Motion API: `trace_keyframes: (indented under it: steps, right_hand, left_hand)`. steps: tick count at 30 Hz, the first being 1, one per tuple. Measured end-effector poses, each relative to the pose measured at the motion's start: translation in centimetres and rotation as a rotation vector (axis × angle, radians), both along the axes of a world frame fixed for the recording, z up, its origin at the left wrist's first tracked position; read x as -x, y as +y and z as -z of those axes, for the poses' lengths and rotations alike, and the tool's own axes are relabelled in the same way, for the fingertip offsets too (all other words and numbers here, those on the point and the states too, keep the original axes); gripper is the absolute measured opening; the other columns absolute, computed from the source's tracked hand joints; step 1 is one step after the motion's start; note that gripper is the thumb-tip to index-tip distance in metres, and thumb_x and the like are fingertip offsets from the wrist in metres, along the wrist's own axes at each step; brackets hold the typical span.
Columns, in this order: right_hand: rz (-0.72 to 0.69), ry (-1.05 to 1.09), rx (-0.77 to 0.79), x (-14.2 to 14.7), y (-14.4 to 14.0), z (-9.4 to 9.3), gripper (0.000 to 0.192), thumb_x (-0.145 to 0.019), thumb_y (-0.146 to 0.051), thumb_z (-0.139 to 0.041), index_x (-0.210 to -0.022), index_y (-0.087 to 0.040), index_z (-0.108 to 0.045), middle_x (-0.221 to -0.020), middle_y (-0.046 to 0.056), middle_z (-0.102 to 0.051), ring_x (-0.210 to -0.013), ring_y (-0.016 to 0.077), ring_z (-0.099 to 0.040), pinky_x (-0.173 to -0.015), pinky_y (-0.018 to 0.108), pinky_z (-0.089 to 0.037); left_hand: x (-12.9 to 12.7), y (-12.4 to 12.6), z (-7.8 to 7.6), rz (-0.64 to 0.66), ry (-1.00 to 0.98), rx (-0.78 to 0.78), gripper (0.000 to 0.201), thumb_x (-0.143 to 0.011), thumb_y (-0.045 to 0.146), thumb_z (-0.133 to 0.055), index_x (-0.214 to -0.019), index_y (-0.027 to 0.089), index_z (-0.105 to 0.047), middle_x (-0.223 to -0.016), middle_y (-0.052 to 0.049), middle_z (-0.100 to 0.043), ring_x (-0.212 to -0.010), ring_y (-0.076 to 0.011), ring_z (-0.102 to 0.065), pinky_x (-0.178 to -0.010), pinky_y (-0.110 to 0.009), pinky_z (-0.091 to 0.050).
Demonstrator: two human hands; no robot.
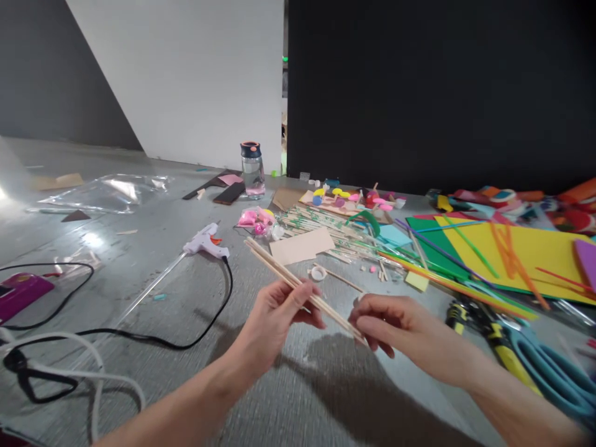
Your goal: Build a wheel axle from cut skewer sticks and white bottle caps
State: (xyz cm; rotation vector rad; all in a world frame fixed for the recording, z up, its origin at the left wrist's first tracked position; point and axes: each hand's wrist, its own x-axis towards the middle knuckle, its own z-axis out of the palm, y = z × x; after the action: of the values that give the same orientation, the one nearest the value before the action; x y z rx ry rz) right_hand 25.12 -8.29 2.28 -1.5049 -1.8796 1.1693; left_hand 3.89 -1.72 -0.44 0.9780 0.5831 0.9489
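Observation:
Several thin wooden sticks (270, 261) lie together in a narrow bundle, slanting from upper left to lower right above the table. My left hand (291, 302) is closed around their middle, thumb on top. At the lower right end, the fingers of my right hand (384, 323) are pinched on the stick tips. Just beyond my hands sit a small white ring-shaped cap (318, 273), a single loose stick (342, 280) and a pale rectangular card (302, 246). A heap of wooden sticks (326, 226) with green bits spreads behind the card.
A glue gun (207, 242) with a black cable lies left of my hands. A water bottle (252, 171) stands at the back. Coloured sheets (521, 248), pipe cleaners, blue-handled scissors (549, 366) and a yellow-black tool (505, 347) lie right. Clear plastic (112, 192) lies far left.

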Motion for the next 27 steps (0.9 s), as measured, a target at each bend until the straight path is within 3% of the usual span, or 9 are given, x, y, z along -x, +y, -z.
trace_keyframes:
  steps: [4, 8, 13, 19, 23, 27]
  right_hand:
    - [-0.021, 0.132, 0.064, 0.1, -0.5, 1.3, 0.044, -0.103, -0.050, -0.045, -0.082, -0.016, -0.064, -0.074, 0.003, -0.062, -0.061, 0.0102, -0.053, -0.054, 0.021, -0.040]
    - [-0.043, 0.184, 0.065, 1.1, -1.0, 2.4, 0.050, -0.103, -0.054, -0.044, -0.074, -0.017, -0.059, -0.063, 0.001, -0.058, -0.053, 0.0090, -0.048, -0.051, 0.021, -0.036]
    - [-0.084, 0.194, 0.040, 0.9, -0.7, 2.1, 0.050, -0.096, -0.056, -0.060, -0.067, -0.016, -0.062, -0.058, 0.000, -0.058, -0.051, 0.0083, -0.046, -0.050, 0.021, -0.032]
    - [-0.121, 0.258, 0.029, 0.7, -0.5, 1.9, 0.056, -0.088, -0.065, -0.066, -0.061, -0.017, -0.062, -0.053, -0.001, -0.057, -0.050, 0.0093, -0.047, -0.049, 0.022, -0.031]
    - [-0.145, 0.224, 0.108, 0.5, -0.8, 1.6, 0.046, -0.091, -0.057, -0.067, -0.071, -0.016, -0.065, -0.061, 0.000, -0.063, -0.055, 0.0103, -0.052, -0.052, 0.022, -0.034]
    - [-0.220, 0.147, 0.141, 0.3, -1.2, 1.1, 0.043, -0.102, -0.052, -0.052, -0.088, -0.016, -0.072, -0.071, 0.003, -0.069, -0.059, 0.0108, -0.055, -0.056, 0.022, -0.038]
  left_hand:
    - [0.2, 0.3, -0.5, -0.080, -0.041, -0.001, 0.027, -0.082, 0.042, -0.079, -0.082, 0.015, -0.074, -0.070, 0.001, -0.069, -0.057, -0.0101, -0.067, -0.059, -0.021, -0.057]
    - [0.0, -0.2, -0.4, 0.004, 0.004, 0.021, 0.028, -0.082, 0.041, -0.079, -0.081, 0.014, -0.074, -0.064, 0.001, -0.068, -0.056, -0.0109, -0.065, -0.060, -0.023, -0.058]
    - [-0.2, -0.8, -0.2, 0.052, 0.025, 0.066, 0.028, -0.083, 0.041, -0.078, -0.082, 0.014, -0.073, -0.062, 0.001, -0.068, -0.054, -0.0112, -0.066, -0.060, -0.023, -0.058]
    - [-0.3, -0.9, -0.1, 0.148, 0.079, 0.149, 0.033, -0.077, 0.044, -0.082, -0.080, 0.012, -0.072, -0.062, -0.001, -0.069, -0.053, -0.0123, -0.067, -0.057, -0.023, -0.057]
    - [-0.3, -0.8, 0.0, 0.138, 0.110, 0.124, 0.033, -0.076, 0.043, -0.083, -0.078, 0.012, -0.071, -0.063, -0.001, -0.070, -0.052, -0.0121, -0.068, -0.056, -0.022, -0.056]
    - [-0.4, -0.9, -0.2, 0.122, 0.124, 0.108, 0.034, -0.077, 0.045, -0.082, -0.076, 0.012, -0.071, -0.064, -0.002, -0.071, -0.052, -0.0116, -0.067, -0.055, -0.021, -0.055]
